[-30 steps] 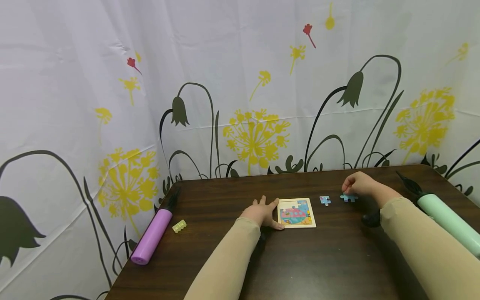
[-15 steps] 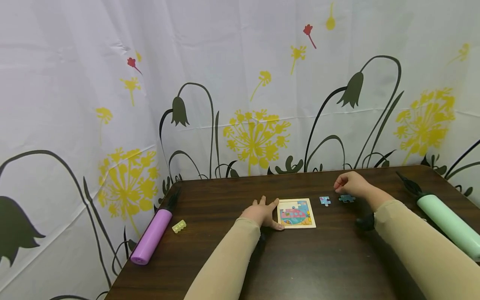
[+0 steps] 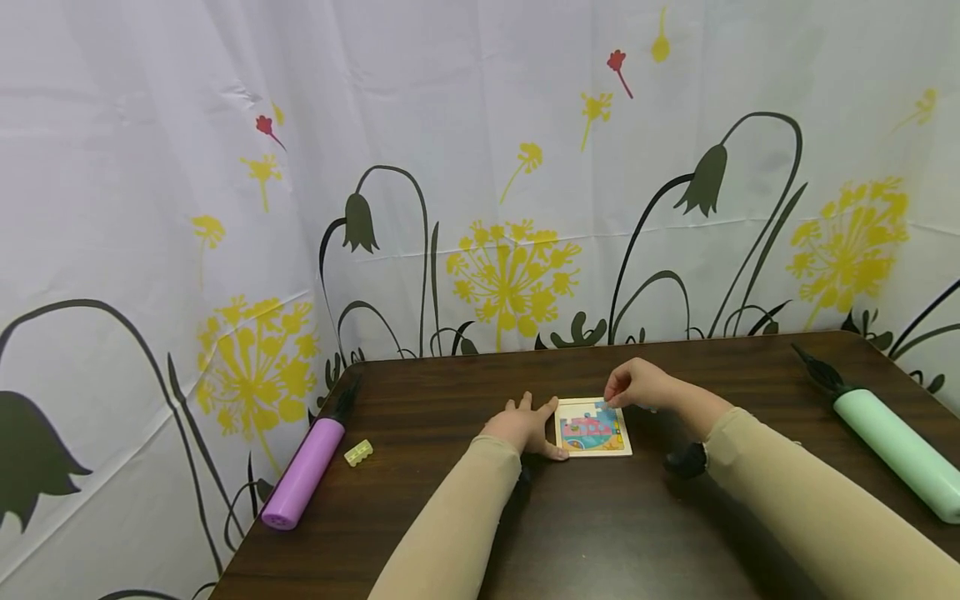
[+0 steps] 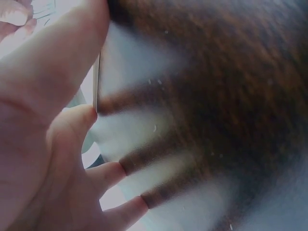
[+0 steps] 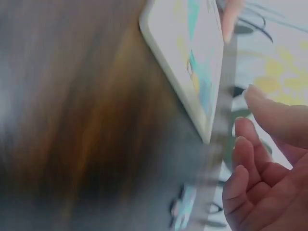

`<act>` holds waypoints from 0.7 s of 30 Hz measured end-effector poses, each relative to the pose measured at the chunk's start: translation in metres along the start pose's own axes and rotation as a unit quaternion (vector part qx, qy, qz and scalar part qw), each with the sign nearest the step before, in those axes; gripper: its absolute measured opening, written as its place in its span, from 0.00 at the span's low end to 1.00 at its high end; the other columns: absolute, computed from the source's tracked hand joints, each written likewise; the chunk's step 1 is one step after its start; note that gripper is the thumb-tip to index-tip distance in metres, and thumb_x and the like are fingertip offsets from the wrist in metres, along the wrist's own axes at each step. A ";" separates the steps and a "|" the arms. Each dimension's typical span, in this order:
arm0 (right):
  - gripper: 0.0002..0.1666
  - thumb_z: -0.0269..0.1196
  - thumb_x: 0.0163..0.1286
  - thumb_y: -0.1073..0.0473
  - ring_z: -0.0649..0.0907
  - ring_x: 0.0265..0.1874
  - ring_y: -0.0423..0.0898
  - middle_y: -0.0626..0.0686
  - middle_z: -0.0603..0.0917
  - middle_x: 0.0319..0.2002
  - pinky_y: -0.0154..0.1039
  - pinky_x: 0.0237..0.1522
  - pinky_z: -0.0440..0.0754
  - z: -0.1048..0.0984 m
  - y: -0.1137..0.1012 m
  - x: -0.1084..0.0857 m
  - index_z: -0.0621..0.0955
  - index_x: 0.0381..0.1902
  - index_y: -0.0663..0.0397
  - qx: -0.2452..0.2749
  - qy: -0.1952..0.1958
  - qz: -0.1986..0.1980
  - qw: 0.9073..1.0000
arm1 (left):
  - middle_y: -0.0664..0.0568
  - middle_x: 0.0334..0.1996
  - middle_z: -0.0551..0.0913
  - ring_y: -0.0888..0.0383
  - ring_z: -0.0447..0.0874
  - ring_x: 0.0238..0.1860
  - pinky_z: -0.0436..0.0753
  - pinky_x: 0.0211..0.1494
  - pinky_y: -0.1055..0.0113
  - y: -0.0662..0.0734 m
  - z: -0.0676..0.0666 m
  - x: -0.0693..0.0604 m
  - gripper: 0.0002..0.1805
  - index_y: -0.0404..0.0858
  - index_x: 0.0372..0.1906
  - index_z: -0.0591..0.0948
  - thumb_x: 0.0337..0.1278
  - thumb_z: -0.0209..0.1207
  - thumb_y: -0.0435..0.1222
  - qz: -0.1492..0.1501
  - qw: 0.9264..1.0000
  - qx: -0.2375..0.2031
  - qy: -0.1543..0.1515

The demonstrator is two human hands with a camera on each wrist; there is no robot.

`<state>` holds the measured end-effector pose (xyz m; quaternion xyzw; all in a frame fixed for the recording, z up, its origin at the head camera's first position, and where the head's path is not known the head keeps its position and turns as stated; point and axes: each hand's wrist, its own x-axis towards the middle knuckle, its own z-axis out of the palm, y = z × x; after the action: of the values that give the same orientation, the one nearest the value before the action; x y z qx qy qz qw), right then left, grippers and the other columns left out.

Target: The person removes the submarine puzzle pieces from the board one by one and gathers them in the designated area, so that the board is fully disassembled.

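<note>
A square jigsaw puzzle in a pale wooden frame (image 3: 600,453) lies on the dark table, showing a pink and blue picture and a whitish bare area at its upper left. My left hand (image 3: 517,429) rests at the frame's left side, fingers spread, with thumb and index finger touching it near the corners. Over the upper right corner is my right hand (image 3: 641,387). In the right wrist view its thumb stands apart from the bent fingers (image 5: 243,154), and nothing shows between them. A loose puzzle piece (image 5: 184,207) lies on the table beside the frame, blurred.
A purple tube (image 3: 303,475) with a black tapered end, like a balloon pump, lies at the table's left edge. A similar green one (image 3: 896,454) lies at the right, beyond my right sleeve. Near the purple tube sits a small yellow toy block (image 3: 358,452).
My right hand has moved left from over the farther loose piece to the frame's upper right corner. Hand and forearm now mostly cover both loose pieces in the head view. My left hand stays put.
</note>
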<state>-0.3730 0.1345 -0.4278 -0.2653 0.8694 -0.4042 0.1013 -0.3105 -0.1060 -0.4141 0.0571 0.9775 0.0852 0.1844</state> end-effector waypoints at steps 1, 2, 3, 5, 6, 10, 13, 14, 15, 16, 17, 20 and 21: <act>0.04 0.70 0.59 0.72 0.74 0.27 0.43 0.48 0.80 0.24 0.39 0.31 0.75 0.003 -0.002 0.001 0.84 0.28 0.62 0.000 -0.005 -0.002 1.000 | 0.45 0.78 0.51 0.40 0.49 0.75 0.62 0.65 0.36 0.000 0.000 0.000 0.54 0.61 0.78 0.57 0.43 0.70 0.62 -0.001 1.000 0.000 0.000; 0.04 0.70 0.59 0.72 0.74 0.26 0.43 0.47 0.79 0.24 0.39 0.31 0.74 0.007 -0.003 0.001 0.84 0.29 0.62 0.001 -0.009 -0.001 1.000 | 0.45 0.78 0.51 0.40 0.49 0.75 0.63 0.65 0.36 0.000 0.000 0.000 0.54 0.61 0.78 0.57 0.43 0.70 0.63 -0.001 1.000 0.001 0.000; 0.04 0.70 0.58 0.72 0.73 0.26 0.43 0.47 0.78 0.24 0.39 0.31 0.73 0.010 -0.005 0.002 0.84 0.29 0.62 0.002 -0.011 0.002 1.000 | 0.45 0.78 0.51 0.40 0.49 0.75 0.63 0.65 0.36 0.000 0.000 0.000 0.54 0.61 0.78 0.57 0.43 0.70 0.63 -0.002 1.000 0.001 0.000; 0.05 0.70 0.56 0.72 0.73 0.26 0.43 0.47 0.77 0.23 0.39 0.30 0.72 0.015 -0.006 0.002 0.84 0.31 0.64 0.000 -0.012 0.005 1.000 | 0.45 0.77 0.51 0.40 0.49 0.75 0.63 0.65 0.36 0.000 0.000 0.000 0.54 0.61 0.78 0.57 0.43 0.69 0.63 -0.002 1.000 0.004 0.000; 0.06 0.70 0.56 0.72 0.73 0.25 0.43 0.47 0.76 0.23 0.39 0.29 0.71 0.017 -0.007 0.002 0.84 0.32 0.64 0.001 -0.011 0.008 1.000 | 0.45 0.77 0.51 0.40 0.49 0.75 0.63 0.64 0.36 0.001 0.000 0.000 0.54 0.61 0.78 0.57 0.43 0.69 0.63 -0.002 1.000 0.005 0.000; 0.09 0.72 0.53 0.72 0.72 0.24 0.42 0.47 0.74 0.22 0.38 0.28 0.70 0.025 -0.006 0.002 0.83 0.33 0.64 -0.009 -0.001 0.027 1.000 | 0.45 0.77 0.51 0.40 0.49 0.75 0.63 0.64 0.36 0.001 0.000 0.000 0.54 0.61 0.78 0.57 0.43 0.69 0.63 -0.002 1.000 0.006 -0.001; 0.11 0.73 0.53 0.70 0.73 0.24 0.43 0.48 0.75 0.23 0.37 0.28 0.70 0.029 -0.005 0.003 0.83 0.34 0.62 -0.026 0.005 0.037 0.999 | 0.45 0.77 0.51 0.40 0.49 0.75 0.63 0.64 0.36 0.001 0.000 0.001 0.54 0.61 0.78 0.57 0.43 0.70 0.63 -0.002 1.000 0.005 0.000; 0.11 0.73 0.53 0.70 0.73 0.24 0.43 0.48 0.75 0.23 0.37 0.28 0.70 0.030 -0.005 0.003 0.82 0.34 0.61 -0.028 0.006 0.042 0.999 | 0.45 0.78 0.51 0.40 0.49 0.75 0.63 0.64 0.36 0.001 0.000 0.001 0.54 0.61 0.78 0.57 0.43 0.70 0.63 -0.002 1.000 0.005 0.000; 0.11 0.73 0.54 0.70 0.73 0.24 0.43 0.49 0.75 0.23 0.37 0.28 0.70 0.031 -0.005 0.003 0.82 0.34 0.61 -0.030 0.007 0.046 0.998 | 0.45 0.78 0.51 0.40 0.49 0.75 0.63 0.64 0.36 0.001 0.000 0.002 0.55 0.61 0.78 0.57 0.43 0.70 0.63 -0.003 1.000 0.004 -0.001; 0.12 0.73 0.54 0.70 0.73 0.24 0.44 0.49 0.75 0.24 0.38 0.28 0.70 0.032 -0.005 0.003 0.81 0.34 0.60 -0.033 0.008 0.049 0.998 | 0.45 0.78 0.51 0.40 0.49 0.75 0.63 0.65 0.35 0.001 0.000 0.002 0.55 0.61 0.78 0.57 0.42 0.70 0.63 -0.003 1.000 0.004 -0.001; 0.12 0.73 0.54 0.70 0.73 0.25 0.44 0.50 0.74 0.24 0.38 0.28 0.70 0.032 -0.006 0.003 0.81 0.33 0.61 -0.035 0.008 0.049 0.998 | 0.45 0.78 0.50 0.40 0.49 0.75 0.62 0.65 0.35 0.000 0.001 0.003 0.55 0.62 0.78 0.57 0.42 0.70 0.63 -0.003 1.000 0.004 -0.001; 0.11 0.73 0.54 0.70 0.72 0.25 0.45 0.50 0.74 0.24 0.39 0.28 0.70 0.033 -0.006 0.002 0.80 0.33 0.61 -0.034 0.009 0.053 0.998 | 0.45 0.78 0.50 0.40 0.48 0.75 0.62 0.65 0.35 0.000 0.001 0.003 0.55 0.62 0.78 0.57 0.42 0.70 0.63 -0.002 1.000 0.003 -0.003; 0.11 0.73 0.54 0.70 0.72 0.25 0.45 0.50 0.74 0.24 0.39 0.29 0.70 0.034 -0.006 0.002 0.80 0.32 0.61 -0.033 0.009 0.054 0.998 | 0.45 0.78 0.50 0.40 0.48 0.75 0.62 0.65 0.35 0.000 0.002 0.004 0.55 0.62 0.78 0.57 0.42 0.70 0.63 -0.002 1.000 0.004 -0.004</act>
<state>-0.3596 0.1085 -0.4455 -0.2171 0.8964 -0.3715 0.1063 -0.3133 -0.1051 -0.4167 0.0557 0.9772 0.0812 0.1880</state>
